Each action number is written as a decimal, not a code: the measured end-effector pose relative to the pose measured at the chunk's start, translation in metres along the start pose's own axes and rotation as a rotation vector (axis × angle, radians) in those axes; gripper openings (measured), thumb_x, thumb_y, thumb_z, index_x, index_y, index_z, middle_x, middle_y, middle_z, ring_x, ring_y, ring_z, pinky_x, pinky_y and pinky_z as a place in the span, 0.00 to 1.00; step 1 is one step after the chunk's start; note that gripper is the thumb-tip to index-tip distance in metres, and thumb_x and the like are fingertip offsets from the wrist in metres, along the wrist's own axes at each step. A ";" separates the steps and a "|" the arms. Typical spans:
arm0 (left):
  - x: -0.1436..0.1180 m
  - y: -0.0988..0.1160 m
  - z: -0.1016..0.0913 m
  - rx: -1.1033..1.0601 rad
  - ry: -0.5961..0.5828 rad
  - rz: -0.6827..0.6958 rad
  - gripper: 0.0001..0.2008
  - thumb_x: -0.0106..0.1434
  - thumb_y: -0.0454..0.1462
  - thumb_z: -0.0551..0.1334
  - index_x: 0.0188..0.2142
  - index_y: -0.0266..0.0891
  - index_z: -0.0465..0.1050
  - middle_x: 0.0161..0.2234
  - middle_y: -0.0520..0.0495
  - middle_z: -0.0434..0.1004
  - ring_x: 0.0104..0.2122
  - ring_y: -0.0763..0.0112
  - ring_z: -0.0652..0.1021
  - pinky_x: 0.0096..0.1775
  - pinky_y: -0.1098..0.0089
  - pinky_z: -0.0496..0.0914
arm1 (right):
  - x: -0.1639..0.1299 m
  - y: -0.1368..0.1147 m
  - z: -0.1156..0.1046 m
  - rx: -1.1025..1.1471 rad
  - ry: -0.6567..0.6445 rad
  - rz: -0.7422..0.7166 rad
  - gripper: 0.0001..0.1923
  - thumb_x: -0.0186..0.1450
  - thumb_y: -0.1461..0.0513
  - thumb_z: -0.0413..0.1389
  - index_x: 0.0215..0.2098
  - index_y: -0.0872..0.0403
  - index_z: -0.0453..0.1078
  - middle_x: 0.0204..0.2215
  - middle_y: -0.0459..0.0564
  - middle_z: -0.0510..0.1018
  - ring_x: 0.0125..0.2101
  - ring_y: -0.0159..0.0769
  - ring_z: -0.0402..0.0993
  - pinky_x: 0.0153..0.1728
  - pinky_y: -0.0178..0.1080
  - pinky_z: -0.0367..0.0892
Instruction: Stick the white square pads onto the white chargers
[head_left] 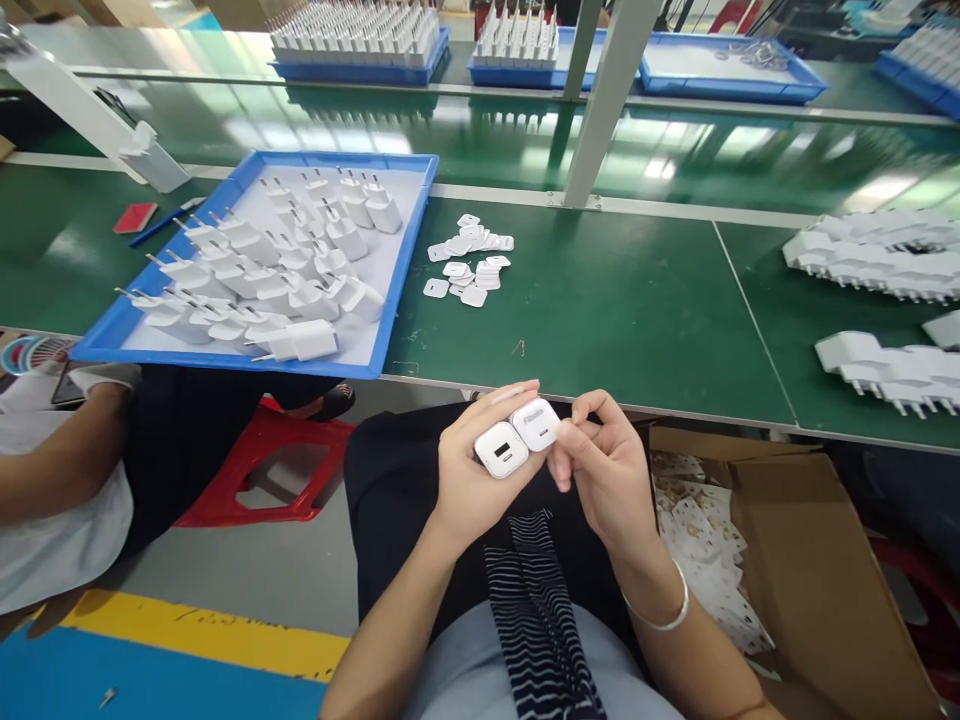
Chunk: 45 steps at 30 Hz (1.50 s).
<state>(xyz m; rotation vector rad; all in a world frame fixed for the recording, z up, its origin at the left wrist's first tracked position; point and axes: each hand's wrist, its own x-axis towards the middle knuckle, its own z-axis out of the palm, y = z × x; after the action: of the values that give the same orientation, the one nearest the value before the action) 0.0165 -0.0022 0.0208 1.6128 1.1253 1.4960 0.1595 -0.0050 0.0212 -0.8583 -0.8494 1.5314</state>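
Two white power adapters sit side by side in my left hand (466,475), its fingers wrapped around them over my lap. The left adapter (501,462) turns an end face with a dark port and a smaller slot upward. On the right adapter (535,410) the face shows faint grey marking and one small slot. My right hand (604,460) is closed, thumb and fingertip pinched at that adapter's right edge; whatever lies between them is too small to make out. Beyond my hands, small white square plates (472,262) with slots lie in loose piles on the green bench.
A blue tray (409,260) of white plug adapters stands left of the plates. More white adapters (874,255) are lined up at the right. A cardboard box (810,560) with white scraps is beside my right leg. A co-worker's arm (52,450) shows at left, near a red stool (322,470).
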 end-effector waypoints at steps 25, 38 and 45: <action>0.000 0.003 -0.011 -0.008 -0.169 -0.308 0.19 0.56 0.34 0.73 0.49 0.41 0.81 0.53 0.43 0.82 0.52 0.59 0.82 0.56 0.64 0.75 | 0.016 -0.052 -0.024 -0.892 -0.114 -0.349 0.05 0.72 0.66 0.55 0.43 0.50 0.73 0.26 0.41 0.78 0.25 0.26 0.74 0.26 0.30 0.69; -0.004 0.004 -0.001 0.163 -0.077 -0.075 0.21 0.57 0.29 0.68 0.51 0.40 0.79 0.54 0.43 0.81 0.50 0.61 0.83 0.53 0.63 0.79 | -0.011 -0.030 0.003 -0.413 -0.135 -0.014 0.07 0.71 0.63 0.58 0.46 0.49 0.76 0.24 0.41 0.80 0.20 0.25 0.73 0.23 0.28 0.73; -0.005 0.003 0.001 0.206 -0.077 -0.023 0.20 0.58 0.30 0.68 0.51 0.38 0.79 0.54 0.41 0.81 0.51 0.61 0.83 0.53 0.64 0.79 | -0.014 -0.030 0.005 -0.400 -0.147 0.005 0.05 0.71 0.63 0.59 0.44 0.50 0.76 0.23 0.42 0.79 0.21 0.24 0.73 0.22 0.26 0.70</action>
<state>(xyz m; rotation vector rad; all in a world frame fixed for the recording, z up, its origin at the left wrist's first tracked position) 0.0181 -0.0078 0.0216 1.7722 1.2844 1.3271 0.1705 -0.0155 0.0504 -1.0417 -1.2904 1.4643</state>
